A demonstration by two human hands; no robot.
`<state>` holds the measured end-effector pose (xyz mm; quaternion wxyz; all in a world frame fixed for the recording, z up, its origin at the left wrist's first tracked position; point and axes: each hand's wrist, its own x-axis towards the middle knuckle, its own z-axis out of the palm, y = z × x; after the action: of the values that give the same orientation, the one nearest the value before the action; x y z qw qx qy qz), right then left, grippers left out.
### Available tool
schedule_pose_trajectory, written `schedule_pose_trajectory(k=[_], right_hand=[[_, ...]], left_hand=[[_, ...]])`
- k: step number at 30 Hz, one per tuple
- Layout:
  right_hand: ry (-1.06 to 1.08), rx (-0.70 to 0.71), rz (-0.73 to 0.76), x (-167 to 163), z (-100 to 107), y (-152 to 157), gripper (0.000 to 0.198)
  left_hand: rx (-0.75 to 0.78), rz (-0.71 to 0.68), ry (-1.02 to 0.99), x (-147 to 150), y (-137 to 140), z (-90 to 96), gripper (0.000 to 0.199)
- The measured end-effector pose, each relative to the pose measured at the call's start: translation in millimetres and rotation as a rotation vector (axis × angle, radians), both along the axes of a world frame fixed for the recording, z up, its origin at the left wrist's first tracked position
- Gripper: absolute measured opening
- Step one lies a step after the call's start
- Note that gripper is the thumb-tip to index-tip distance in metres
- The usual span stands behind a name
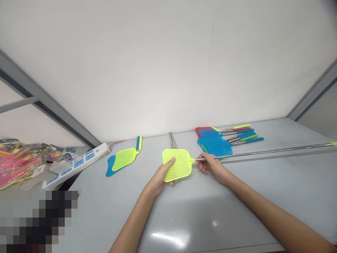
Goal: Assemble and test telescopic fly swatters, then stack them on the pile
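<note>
Holding the yellow swatter head in the left hand, with thumb on top and fingers bent underneath. Gripping the shiny pole in the right hand, with fingers curled in, close to the neck. Held over the gray table, near the blue swatters. Best to squeeze softly (looks thin, maybe bendy), line up head and pole, and go slowly without twisting.

Two loose handles, two loose swatter heads, one extended swatter, one power strip
</note>
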<state>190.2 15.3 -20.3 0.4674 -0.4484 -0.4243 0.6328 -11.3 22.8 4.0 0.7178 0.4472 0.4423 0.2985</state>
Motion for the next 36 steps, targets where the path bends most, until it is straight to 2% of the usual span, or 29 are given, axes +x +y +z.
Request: schedule_pose_trajectory(k=[9,21,28,36], right_hand=[[0.01,0.003,0.007,0.5,-2.7,0.6,0.037],[0.019,0.0,0.006,0.7,-2.6,0.6,0.037],[0.01,-0.004,0.001,0.2,-2.9,1.4,0.038],[0.033,-0.021,-0.017,0.6,-2.0,0.5,0.035]], left_hand=[[0.021,-0.032,0.002,-0.1,-0.3,2.6,0.04],[0.004,0.031,-0.045,3.0,-3.5,7.0,0.041],[0.002,-0.005,-0.046,1.6,-2.5,4.4,0.041],[-0.091,-0.029,-0.168,4.0,-5.0,9.3,0.042]])
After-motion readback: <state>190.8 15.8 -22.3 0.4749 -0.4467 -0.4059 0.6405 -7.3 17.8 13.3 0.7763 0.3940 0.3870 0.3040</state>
